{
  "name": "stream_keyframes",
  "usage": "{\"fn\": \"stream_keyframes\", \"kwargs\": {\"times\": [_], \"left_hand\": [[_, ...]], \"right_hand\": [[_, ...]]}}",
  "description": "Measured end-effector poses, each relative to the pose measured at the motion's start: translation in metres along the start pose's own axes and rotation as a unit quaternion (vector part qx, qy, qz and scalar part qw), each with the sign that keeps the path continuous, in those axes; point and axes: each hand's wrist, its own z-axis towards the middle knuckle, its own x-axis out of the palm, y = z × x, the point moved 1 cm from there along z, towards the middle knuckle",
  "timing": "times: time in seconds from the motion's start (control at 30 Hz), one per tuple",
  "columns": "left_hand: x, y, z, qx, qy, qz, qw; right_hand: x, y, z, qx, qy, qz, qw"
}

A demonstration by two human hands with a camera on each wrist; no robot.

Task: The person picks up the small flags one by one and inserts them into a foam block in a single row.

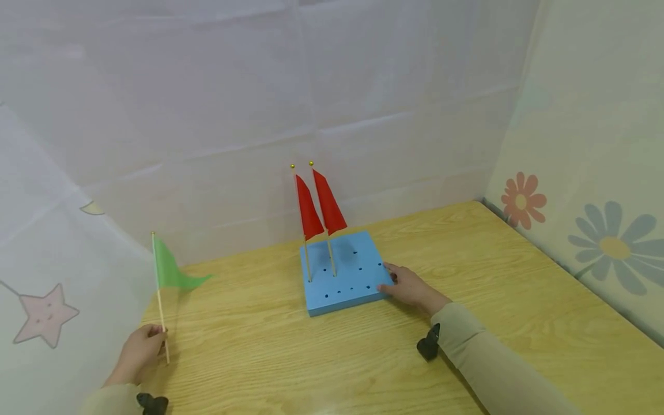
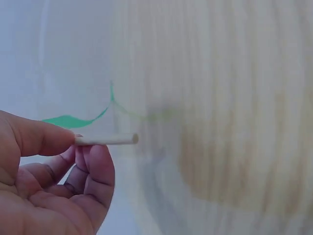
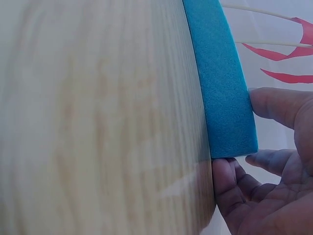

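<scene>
My left hand (image 1: 140,350) pinches the lower stick of a green flag (image 1: 171,270) between thumb and fingers, at the table's left side. The stick stands nearly upright, and its bare lower end (image 2: 115,139) sticks out past the fingers in the left wrist view. A blue foam block (image 1: 344,288) with several small holes lies on the table. Two red flags, one on the left (image 1: 308,213) and one on the right (image 1: 329,204), stand in it, leaning slightly. My right hand (image 1: 415,288) holds the block's right front corner, thumb at the upper edge and fingers along the side (image 3: 274,161).
The wood-grain table (image 1: 249,346) reaches back to a pale cloth wall (image 1: 223,115) close behind the block. A flower-printed cloth (image 1: 581,144) borders the right side. Another cloth, with a star print (image 1: 46,316), hangs on the left.
</scene>
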Motion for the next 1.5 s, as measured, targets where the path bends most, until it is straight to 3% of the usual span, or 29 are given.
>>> {"fn": "stream_keyframes", "kwargs": {"times": [0.33,0.6,0.87,1.23,1.5], "left_hand": [[0.014,-0.034,-0.003,0.046,-0.023,-0.043,0.9978],[0.031,-0.055,-0.009,0.078,-0.010,-0.086,0.9932],[0.044,-0.082,-0.009,0.094,-0.018,-0.107,0.9897],[0.068,-0.118,-0.012,0.139,-0.019,-0.141,0.9800],[0.085,-0.146,-0.011,0.188,-0.016,-0.163,0.9686]], "right_hand": [[0.000,-0.003,0.001,0.007,-0.001,0.001,1.000],[0.001,-0.003,0.000,0.005,-0.001,0.007,1.000],[0.000,-0.003,0.001,-0.003,-0.001,0.003,1.000],[0.000,0.001,-0.002,-0.004,0.000,0.011,1.000],[0.001,-0.002,-0.001,-0.005,-0.001,0.010,1.000]]}}
